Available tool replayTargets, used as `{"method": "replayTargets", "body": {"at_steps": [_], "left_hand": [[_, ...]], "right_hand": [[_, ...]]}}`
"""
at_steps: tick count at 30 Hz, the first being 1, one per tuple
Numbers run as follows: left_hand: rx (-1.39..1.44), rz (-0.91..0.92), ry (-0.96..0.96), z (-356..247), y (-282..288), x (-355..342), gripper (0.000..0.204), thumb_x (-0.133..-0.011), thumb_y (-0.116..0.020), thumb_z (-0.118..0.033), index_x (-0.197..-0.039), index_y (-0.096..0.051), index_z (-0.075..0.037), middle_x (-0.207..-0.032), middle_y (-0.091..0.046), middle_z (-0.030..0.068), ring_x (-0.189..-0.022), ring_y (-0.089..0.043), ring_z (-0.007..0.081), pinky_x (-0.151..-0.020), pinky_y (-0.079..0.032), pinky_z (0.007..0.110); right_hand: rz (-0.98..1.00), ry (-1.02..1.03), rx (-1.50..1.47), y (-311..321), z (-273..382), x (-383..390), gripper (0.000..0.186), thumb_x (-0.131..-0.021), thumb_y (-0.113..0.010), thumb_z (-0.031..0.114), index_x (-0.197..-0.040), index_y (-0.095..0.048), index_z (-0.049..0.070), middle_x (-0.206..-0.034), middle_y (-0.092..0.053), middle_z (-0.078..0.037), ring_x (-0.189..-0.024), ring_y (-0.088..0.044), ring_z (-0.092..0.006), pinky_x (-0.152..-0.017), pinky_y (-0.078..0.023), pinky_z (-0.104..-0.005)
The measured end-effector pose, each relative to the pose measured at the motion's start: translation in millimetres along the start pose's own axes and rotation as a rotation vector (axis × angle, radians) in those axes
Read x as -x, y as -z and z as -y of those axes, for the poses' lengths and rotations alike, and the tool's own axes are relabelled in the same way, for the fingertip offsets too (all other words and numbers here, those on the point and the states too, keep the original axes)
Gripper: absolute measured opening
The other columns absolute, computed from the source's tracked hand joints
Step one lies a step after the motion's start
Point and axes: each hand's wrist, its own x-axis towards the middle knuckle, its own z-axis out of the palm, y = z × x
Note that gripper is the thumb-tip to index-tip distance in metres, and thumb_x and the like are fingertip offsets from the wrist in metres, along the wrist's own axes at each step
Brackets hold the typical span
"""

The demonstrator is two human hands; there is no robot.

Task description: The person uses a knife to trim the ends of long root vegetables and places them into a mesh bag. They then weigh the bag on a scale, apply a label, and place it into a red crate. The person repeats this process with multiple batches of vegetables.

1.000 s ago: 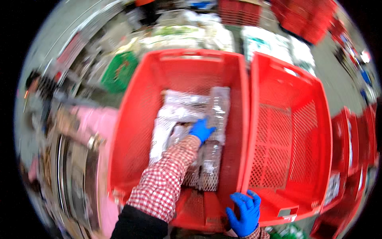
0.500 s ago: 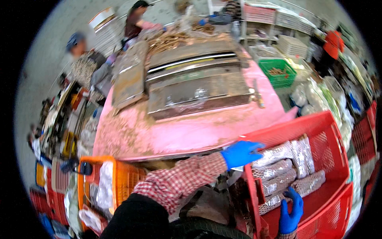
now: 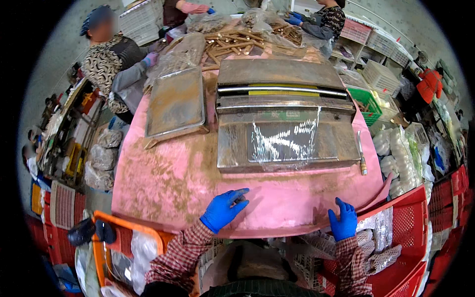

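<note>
Both my hands wear blue gloves and reach over the near edge of the pink-covered table (image 3: pixel 287 208). My left hand (image 3: pixel 223 212) hovers near the middle of that edge, thumb and fingers apart, with dark smudges at the fingertips. My right hand (image 3: pixel 342 221) is open and holds nothing, at the table edge beside a red crate (image 3: pixel 413 218). In that crate lie several long packs (image 3: pixel 385 260) in clear wrap and netting. Ahead of my hands stands a metal film-wrapping machine (image 3: pixel 227 148), a crinkled sheet of clear film (image 3: pixel 287 141) spread over its flat plate.
A metal tray (image 3: pixel 175 104) lies left of the machine; a knife (image 3: pixel 363 161) lies right. Brown root sticks (image 3: pixel 232 43) are heaped at the far end, with co-workers around. An orange crate (image 3: pixel 157 241) stands at my lower left, a green basket (image 3: pixel 368 115) beyond the table's right side.
Both hands have left the packs in the red crate and moved left to the table's near edge. My view has swung toward the wrapping machine.
</note>
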Motion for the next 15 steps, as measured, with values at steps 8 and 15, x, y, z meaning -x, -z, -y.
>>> {"method": "replayTargets", "body": {"at_steps": [8, 15], "left_hand": [[0.679, -0.284, 0.043, 39.9, 25.5, -99.0, 0.04, -0.075, -0.055, -0.011, -0.112, -0.042, -0.006, -0.102, -0.049, 0.0084, -0.084, -0.05, 0.0131, -0.07, -0.042, 0.023], [1.075, -0.209, 0.268, 26.7, 22.0, -162.5, 0.062, -0.073, -0.055, -0.011, -0.123, -0.02, -0.003, -0.116, -0.035, 0.0127, -0.07, -0.057, 0.0196, -0.049, -0.043, 0.025]], "right_hand": [[-0.005, -0.179, -0.376, -3.4, 14.5, -19.0, 0.031, -0.07, -0.057, 0.007, -0.101, -0.051, 0.006, -0.089, -0.054, -0.009, -0.08, -0.052, -0.0197, -0.07, -0.042, -0.0295], [-0.152, -0.217, -0.839, -56.8, 52.9, -142.9, 0.046, -0.072, -0.056, 0.004, -0.114, -0.039, 0.004, -0.107, -0.048, -0.008, -0.087, -0.049, -0.0126, -0.07, -0.042, -0.0245]]}}
